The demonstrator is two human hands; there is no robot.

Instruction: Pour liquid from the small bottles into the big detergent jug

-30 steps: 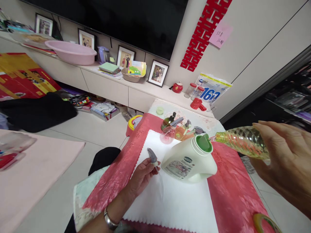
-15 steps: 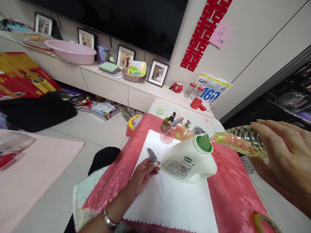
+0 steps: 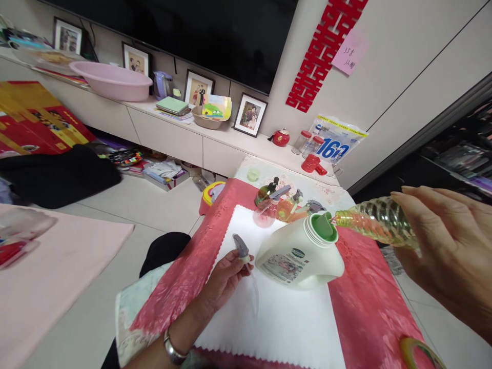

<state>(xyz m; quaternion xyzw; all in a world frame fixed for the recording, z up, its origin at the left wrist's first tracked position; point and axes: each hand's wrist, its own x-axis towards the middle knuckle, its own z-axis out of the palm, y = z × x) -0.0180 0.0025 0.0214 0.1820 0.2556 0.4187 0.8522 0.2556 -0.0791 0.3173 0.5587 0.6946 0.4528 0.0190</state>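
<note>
My right hand is closed around a ribbed clear bottle, tipped on its side with its mouth at the green pour spout of a pale green detergent jug. Some yellowish liquid shows inside the bottle. Between the fingers of my left hand is a grey spray nozzle with a thin clear tube hanging down. The jug stands upright on a white scalloped mat, to the right of my left hand. Behind the jug, a pink spray bottle stands on the mat's far edge.
Several more bottles, one dark green and one orange, stand behind the jug. A red plastic cover lies under the mat. A roll of tape lies at the near right corner. A long cabinet runs along the wall.
My right hand and the tilted bottle have shifted slightly left and up, and less orange-tinted liquid shows in the bottle. My left hand stays where it was.
</note>
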